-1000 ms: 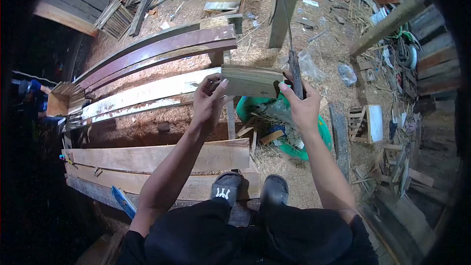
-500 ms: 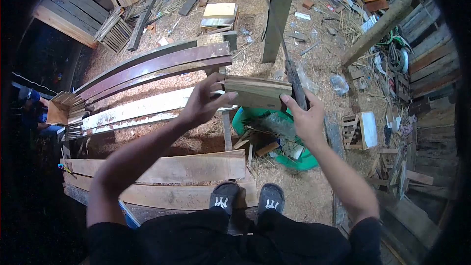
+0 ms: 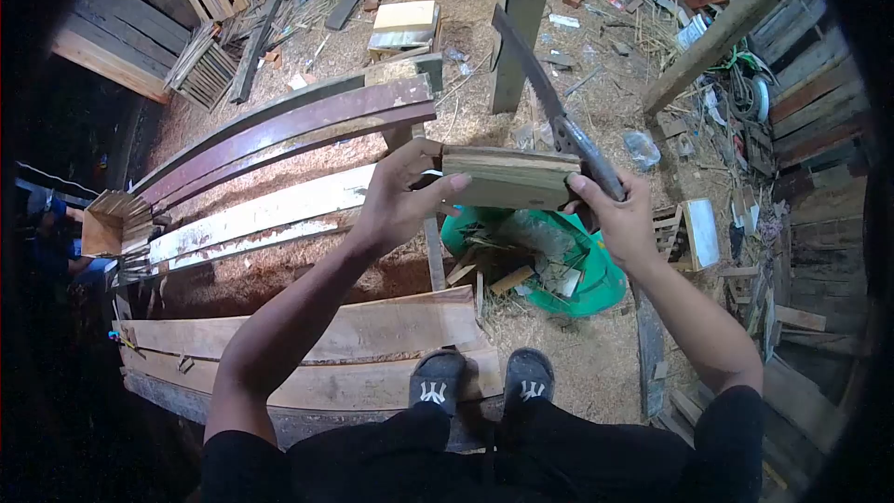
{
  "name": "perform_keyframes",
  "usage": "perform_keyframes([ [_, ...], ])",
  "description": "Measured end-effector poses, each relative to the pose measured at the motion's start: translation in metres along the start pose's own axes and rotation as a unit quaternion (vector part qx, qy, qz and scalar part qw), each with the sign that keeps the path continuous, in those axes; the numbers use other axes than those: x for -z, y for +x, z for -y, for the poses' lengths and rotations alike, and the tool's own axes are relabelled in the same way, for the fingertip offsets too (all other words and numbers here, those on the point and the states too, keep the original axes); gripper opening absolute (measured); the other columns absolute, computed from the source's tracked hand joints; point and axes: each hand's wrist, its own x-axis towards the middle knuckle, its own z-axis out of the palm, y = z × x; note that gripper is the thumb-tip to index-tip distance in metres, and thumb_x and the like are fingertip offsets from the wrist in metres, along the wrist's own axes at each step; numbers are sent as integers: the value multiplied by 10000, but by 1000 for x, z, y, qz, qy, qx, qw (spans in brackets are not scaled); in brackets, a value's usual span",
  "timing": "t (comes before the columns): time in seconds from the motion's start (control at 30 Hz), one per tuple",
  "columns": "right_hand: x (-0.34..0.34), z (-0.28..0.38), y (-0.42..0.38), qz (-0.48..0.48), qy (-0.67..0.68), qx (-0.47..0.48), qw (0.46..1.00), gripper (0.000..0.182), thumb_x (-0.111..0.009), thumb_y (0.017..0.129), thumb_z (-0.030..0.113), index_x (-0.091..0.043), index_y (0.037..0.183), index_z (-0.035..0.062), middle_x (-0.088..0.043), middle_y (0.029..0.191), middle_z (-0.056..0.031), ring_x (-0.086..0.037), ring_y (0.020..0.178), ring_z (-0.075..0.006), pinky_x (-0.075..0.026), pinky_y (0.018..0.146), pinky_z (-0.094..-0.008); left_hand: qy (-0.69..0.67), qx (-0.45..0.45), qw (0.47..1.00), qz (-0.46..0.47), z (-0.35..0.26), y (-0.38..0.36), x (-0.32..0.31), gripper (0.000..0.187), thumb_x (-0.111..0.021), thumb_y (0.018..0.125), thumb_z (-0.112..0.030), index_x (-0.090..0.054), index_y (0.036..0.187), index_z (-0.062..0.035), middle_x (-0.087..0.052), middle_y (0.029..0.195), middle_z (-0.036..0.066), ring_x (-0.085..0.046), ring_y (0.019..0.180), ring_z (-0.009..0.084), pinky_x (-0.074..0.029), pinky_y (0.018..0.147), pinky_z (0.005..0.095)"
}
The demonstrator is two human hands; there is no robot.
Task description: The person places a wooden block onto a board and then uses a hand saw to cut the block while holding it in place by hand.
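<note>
In front of me, at chest height, a short stack of wooden boards (image 3: 512, 177) is held level between my hands. My left hand (image 3: 400, 194) grips the left end, thumb on the near face and fingers behind. At the right end, my right hand (image 3: 615, 219) presses its thumb against the wood. That same hand is closed round the dark handle of a machete (image 3: 540, 79), whose long blade slants up and left, away from me. Beneath the boards stands a green tub (image 3: 596, 293) with wood scraps and plastic in it.
Long planks (image 3: 372, 331) lie at my left, by my slippers (image 3: 528, 377). Beyond them are a white board (image 3: 270, 210) and a maroon board (image 3: 307, 135). A post (image 3: 521, 37) rises ahead. Another person is at the far left, near a wooden crate (image 3: 102, 228).
Both hands and the boards have shifted slightly right. The machete has turned, so its blade now shows its flat side and leans further left.
</note>
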Motion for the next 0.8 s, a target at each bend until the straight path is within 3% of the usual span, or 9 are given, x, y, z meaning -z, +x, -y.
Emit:
perform_keyframes([
  [0.1, -1, -1, -1, 3, 61, -17, 998, 206, -741, 951, 110, -685, 1067, -50, -695, 894, -57, -667, 719, -118, -556, 660, -264, -9, -8, 1000, -2, 2, -8, 3, 318, -753, 934, -118, -568, 1158, 11, -694, 1085, 137, -704, 966, 210, -667, 700, 338],
  [0.27, -2, -4, -7, 21, 45, -27, 998, 229, -747, 949, 121, -688, 1092, -48, -697, 902, -55, -670, 715, -113, -553, 664, -255, 17, -8, 1000, 7, -11, -17, 10, 298, -765, 920, -110, -559, 1096, 14, -686, 963, 109, -698, 907, 177, -649, 666, 317],
  [0.5, -6, 5, -15, 38, 11, -19, 999, 233, -735, 964, 152, -694, 1084, -43, -698, 868, -56, -664, 709, -105, -537, 653, -255, 39, -38, 999, 6, -29, -26, 14, 389, -799, 892, -119, -561, 1171, 11, -702, 959, 110, -704, 913, 170, -616, 729, 294],
  [0.57, -7, 7, -19, 48, -17, -8, 999, 237, -733, 967, 160, -697, 1082, -43, -698, 855, -53, -662, 710, -103, -535, 654, -258, 46, -52, 998, 6, -32, -29, 16, 447, -800, 871, -78, -537, 1227, -15, -708, 1057, 156, -717, 927, 214, -649, 651, 315],
  [0.8, -13, 18, -26, 55, -51, 10, 997, 246, -731, 971, 188, -715, 1034, -48, -696, 841, -46, -652, 718, -101, -540, 662, -270, 54, -79, 995, 7, -33, -35, 22, 462, -813, 853, -64, -542, 1223, -7, -695, 1048, 153, -722, 952, 226, -660, 643, 314],
])
